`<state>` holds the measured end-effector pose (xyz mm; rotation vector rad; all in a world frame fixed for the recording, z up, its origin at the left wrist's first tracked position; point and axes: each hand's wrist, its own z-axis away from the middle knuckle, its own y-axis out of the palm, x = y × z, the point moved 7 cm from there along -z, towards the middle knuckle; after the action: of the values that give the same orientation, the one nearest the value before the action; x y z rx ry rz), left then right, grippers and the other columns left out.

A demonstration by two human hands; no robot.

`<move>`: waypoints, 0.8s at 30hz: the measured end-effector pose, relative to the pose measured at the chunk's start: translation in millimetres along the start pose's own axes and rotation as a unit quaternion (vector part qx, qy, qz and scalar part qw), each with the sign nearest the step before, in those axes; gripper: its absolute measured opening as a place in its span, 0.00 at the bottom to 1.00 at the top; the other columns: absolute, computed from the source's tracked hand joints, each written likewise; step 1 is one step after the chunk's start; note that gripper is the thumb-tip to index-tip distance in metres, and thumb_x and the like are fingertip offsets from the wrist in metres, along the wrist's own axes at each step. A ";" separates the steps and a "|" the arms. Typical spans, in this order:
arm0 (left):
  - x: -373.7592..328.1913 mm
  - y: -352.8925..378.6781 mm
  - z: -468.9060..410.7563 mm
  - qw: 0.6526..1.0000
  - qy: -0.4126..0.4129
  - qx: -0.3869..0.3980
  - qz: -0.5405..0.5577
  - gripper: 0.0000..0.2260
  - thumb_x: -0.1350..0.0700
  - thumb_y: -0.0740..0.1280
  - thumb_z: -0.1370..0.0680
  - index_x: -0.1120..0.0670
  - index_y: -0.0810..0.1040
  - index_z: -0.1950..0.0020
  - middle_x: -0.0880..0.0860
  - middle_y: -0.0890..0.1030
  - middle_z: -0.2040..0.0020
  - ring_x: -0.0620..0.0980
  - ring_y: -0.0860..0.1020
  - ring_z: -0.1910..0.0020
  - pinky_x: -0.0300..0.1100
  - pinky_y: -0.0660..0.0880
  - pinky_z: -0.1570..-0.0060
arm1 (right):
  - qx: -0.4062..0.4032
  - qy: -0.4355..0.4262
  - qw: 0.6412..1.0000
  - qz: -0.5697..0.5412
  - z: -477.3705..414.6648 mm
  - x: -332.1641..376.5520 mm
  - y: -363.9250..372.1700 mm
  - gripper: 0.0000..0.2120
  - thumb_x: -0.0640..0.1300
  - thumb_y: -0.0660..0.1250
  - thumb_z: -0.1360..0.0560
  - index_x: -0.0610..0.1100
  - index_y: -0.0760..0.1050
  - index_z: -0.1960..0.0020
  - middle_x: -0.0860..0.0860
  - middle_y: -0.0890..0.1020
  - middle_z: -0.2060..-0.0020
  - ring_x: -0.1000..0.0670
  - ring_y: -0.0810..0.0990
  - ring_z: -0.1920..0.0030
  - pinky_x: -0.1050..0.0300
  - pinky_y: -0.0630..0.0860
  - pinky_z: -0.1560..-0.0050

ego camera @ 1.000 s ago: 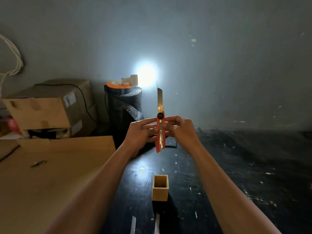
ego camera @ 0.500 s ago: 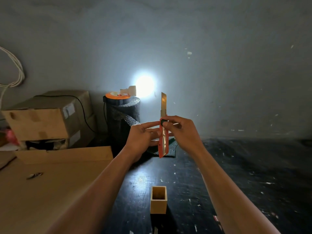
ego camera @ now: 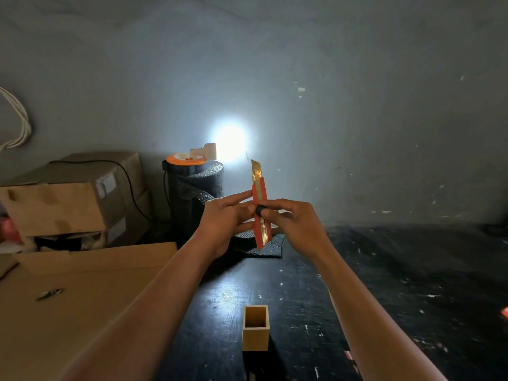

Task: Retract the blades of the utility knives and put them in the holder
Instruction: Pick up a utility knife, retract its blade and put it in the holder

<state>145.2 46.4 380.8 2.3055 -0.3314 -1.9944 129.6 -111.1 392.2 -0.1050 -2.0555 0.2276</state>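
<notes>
I hold an orange utility knife (ego camera: 261,215) upright in front of me, above the dark table. My left hand (ego camera: 224,221) grips its body from the left. My right hand (ego camera: 292,222) holds it from the right, thumb on the black slider knob. A short piece of gold blade sticks out of the top. The square wooden holder (ego camera: 255,328) stands open-topped and looks empty on the table below the knife, nearer to me. A small orange shape (ego camera: 504,312) shows at the right edge; I cannot tell what it is.
A flat cardboard sheet (ego camera: 68,303) with a small metal item (ego camera: 49,294) covers the left. Stacked cardboard boxes (ego camera: 68,193) stand behind it. A black foam roll (ego camera: 196,196) with an orange reel and a bright lamp (ego camera: 229,143) is at the back centre.
The black slider has moved down the knife's body and the blade sticks out much less. The knife now tilts slightly left at the top.
</notes>
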 end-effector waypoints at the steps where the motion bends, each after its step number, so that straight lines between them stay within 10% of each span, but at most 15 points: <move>1: -1.9 -1.1 -1.0 1.000 -0.004 -0.005 0.001 0.16 0.70 0.66 0.20 0.59 0.83 0.35 0.58 0.89 0.48 0.56 0.88 0.49 0.47 0.85 0.53 | 0.003 -0.001 1.000 0.000 0.8 -0.6 0.9 0.09 0.41 0.71 0.21 0.46 0.85 0.42 0.51 0.87 0.51 0.55 0.88 0.55 0.64 0.82 0.60; 19: -13.5 -3.6 -10.4 0.995 0.039 -0.060 -0.075 0.16 0.69 0.68 0.21 0.58 0.83 0.36 0.57 0.88 0.52 0.53 0.89 0.57 0.44 0.85 0.58 | -0.010 -0.004 0.999 0.049 12.5 -24.5 8.5 0.10 0.45 0.73 0.23 0.52 0.84 0.42 0.59 0.87 0.51 0.55 0.86 0.52 0.58 0.85 0.51; 24: -15.7 1.5 -11.7 0.996 0.053 -0.057 -0.054 0.18 0.71 0.68 0.23 0.58 0.82 0.35 0.59 0.88 0.52 0.52 0.88 0.59 0.43 0.85 0.58 | -0.019 -0.008 1.000 0.023 11.5 -20.4 7.6 0.10 0.46 0.74 0.23 0.58 0.76 0.49 0.71 0.83 0.61 0.62 0.85 0.55 0.70 0.80 0.60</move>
<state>154.6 47.3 398.0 2.3933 -0.0850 -1.8734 129.0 -108.5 367.7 -0.1752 -2.0748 0.2193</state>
